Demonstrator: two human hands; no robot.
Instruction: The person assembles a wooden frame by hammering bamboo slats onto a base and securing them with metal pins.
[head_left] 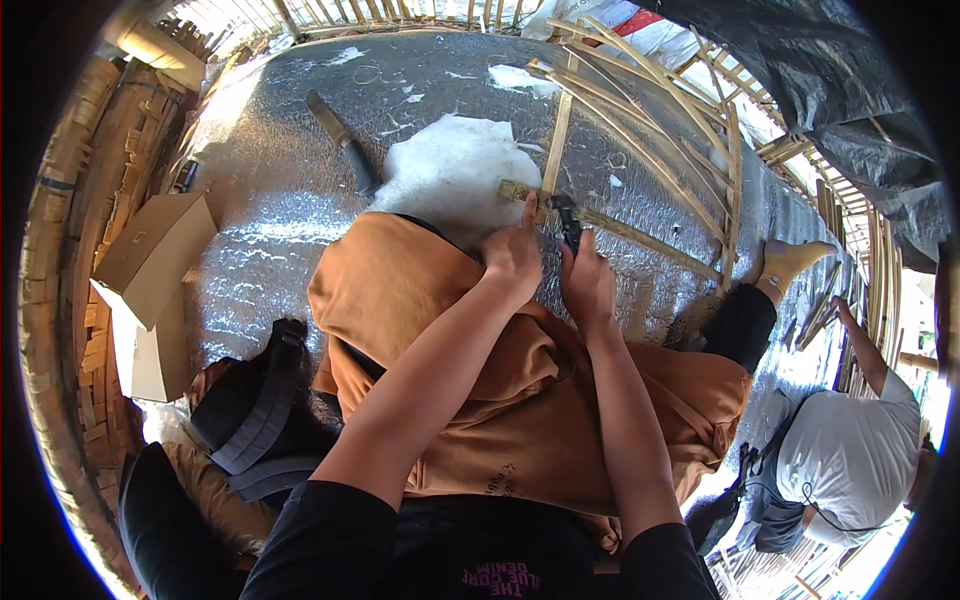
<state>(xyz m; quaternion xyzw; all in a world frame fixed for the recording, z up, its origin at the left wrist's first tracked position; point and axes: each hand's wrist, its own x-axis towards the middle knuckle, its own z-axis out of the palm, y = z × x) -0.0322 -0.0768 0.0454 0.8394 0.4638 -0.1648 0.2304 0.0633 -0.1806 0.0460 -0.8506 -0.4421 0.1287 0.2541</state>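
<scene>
Left hand [512,258]: index finger extended onto the bamboo strip [640,239], near its left end; other fingers curled, and from my remote view I cannot tell whether they grip anything.

Bamboo strip: lies slantwise just ahead of the lap, its left end beside the foot of a second strip [558,145].

Right hand [590,285]: fingers wrapped around a dark tool [566,220], possibly a small hammer, its head at the strip.

Step, as I judge it: steadying the strip where the two pieces meet while the tool is brought to bear. Next move, I would say, calls for a firm left finger kept clear of the tool head.

Surface and room: woven wall [68,260]; open cardboard box [150,250]; black bag [265,420]; silver foil sheet [270,150] underneath, crinkled; large knife [340,140] lying aslant; ragged white patch [450,165]; brown cloth [430,400] over the lap; lattice of strips [733,180]; dark plastic sheeting [810,60]; co-worker [845,460] in a pale shirt, at the far right.
</scene>
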